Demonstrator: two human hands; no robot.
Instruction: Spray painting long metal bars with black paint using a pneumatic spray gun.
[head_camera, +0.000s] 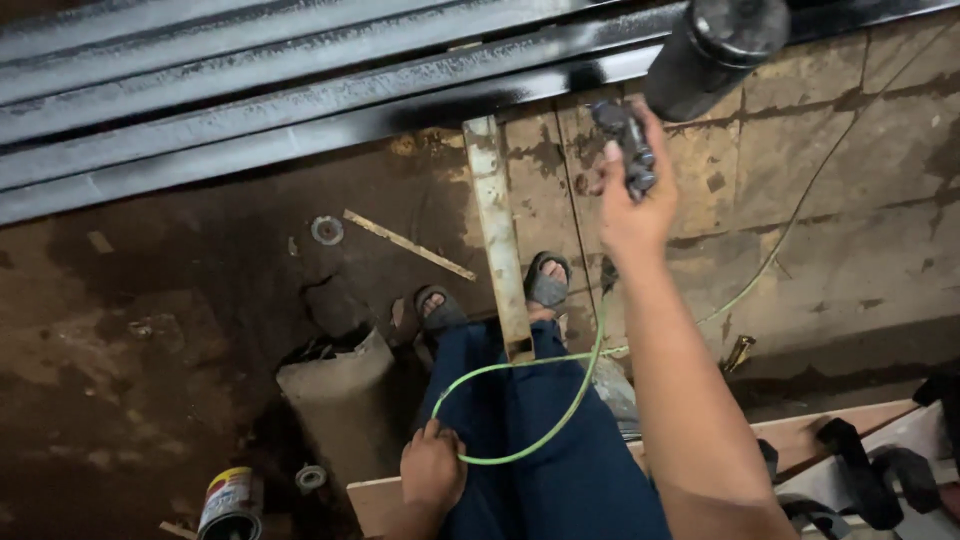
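My right hand (634, 205) is raised and shut on the grip of a paint spray gun (628, 140) whose black cup (712, 50) points toward several long metal bars (300, 95), glossy black where painted. A thin green hose (560, 415) runs from the gun down in a loop across my lap. My left hand (432, 468) rests low by my left thigh and holds the hose loop. My sandalled feet (495, 295) stand on either side of a pale upright bar (497, 230).
A paint can (230, 503) stands at the bottom left beside a grey canister (340, 395) lying on the stained concrete floor. A thin wooden stick (408, 244) and a small metal ring (327, 230) lie on the floor. Boards and black straps (860, 460) sit at the lower right.
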